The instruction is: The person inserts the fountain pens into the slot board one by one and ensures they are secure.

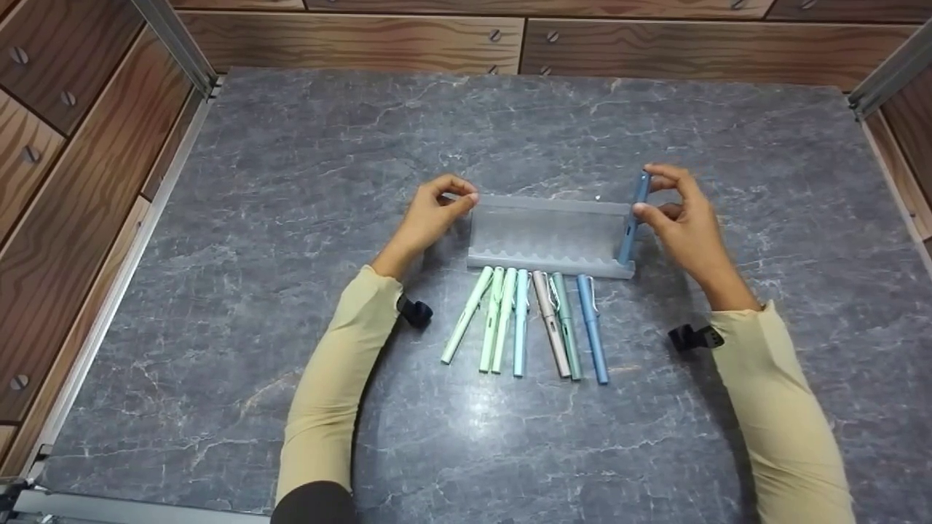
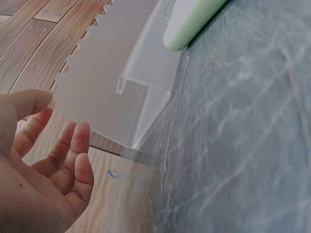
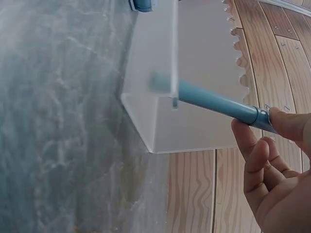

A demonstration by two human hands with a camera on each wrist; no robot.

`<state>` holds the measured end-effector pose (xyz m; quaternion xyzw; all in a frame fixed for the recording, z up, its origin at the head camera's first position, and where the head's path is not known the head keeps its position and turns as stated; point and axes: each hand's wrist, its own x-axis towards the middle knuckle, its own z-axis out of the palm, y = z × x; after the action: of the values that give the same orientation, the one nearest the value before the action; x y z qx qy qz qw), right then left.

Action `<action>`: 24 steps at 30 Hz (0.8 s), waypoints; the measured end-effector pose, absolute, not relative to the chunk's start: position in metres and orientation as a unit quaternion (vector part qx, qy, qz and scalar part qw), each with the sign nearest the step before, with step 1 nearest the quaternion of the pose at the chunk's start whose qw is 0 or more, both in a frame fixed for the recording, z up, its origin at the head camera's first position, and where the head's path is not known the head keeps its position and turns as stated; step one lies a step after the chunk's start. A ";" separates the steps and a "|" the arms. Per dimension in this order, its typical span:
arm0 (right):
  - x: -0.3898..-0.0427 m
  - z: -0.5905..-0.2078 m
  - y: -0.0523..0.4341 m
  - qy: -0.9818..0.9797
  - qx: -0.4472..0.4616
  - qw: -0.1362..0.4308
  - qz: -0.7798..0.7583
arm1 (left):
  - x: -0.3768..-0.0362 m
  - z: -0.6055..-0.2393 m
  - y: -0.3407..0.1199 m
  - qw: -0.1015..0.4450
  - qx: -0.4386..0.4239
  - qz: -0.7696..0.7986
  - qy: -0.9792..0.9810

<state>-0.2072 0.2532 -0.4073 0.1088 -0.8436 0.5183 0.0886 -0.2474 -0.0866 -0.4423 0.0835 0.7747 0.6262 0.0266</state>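
Your right hand [image 1: 681, 218] pinches a blue pen [image 1: 632, 218] between thumb and forefinger, the other fingers [image 3: 255, 165] loosely curled beneath it. The pen leans in the rightmost slot of the frosted pen rack [image 1: 550, 233], its lower end down in the rack's front lip and its upper end against the scalloped back edge. Your left hand [image 1: 429, 215] is at the rack's upper left corner, thumb and forefinger closed on that corner; in the left wrist view the remaining fingers [image 2: 73, 155] are relaxed and lie just beside the frosted plastic. The rack stands mid-desk on the grey marbled desk [image 1: 291, 182]. Just in front of it, seven more pens lie side by side (three pale green [image 1: 489, 320], one light teal [image 1: 520, 324], one beige [image 1: 550, 324], one grey-green [image 1: 566, 327], one blue [image 1: 592, 327]), caps towards the rack
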 end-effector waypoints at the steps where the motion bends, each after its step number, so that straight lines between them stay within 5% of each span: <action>1: -0.207 -0.408 0.253 -0.843 0.110 0.088 0.519 | -0.248 -0.442 -0.087 0.027 0.084 0.626 0.775; 24: -0.210 -0.414 0.255 -0.858 0.090 0.064 0.502 | -0.248 -0.443 -0.087 0.025 0.088 0.625 0.775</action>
<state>-0.2096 0.2552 -0.4137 0.0902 -0.8576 0.5023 0.0636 -0.2483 -0.0869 -0.4431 0.0884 0.7748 0.6255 0.0253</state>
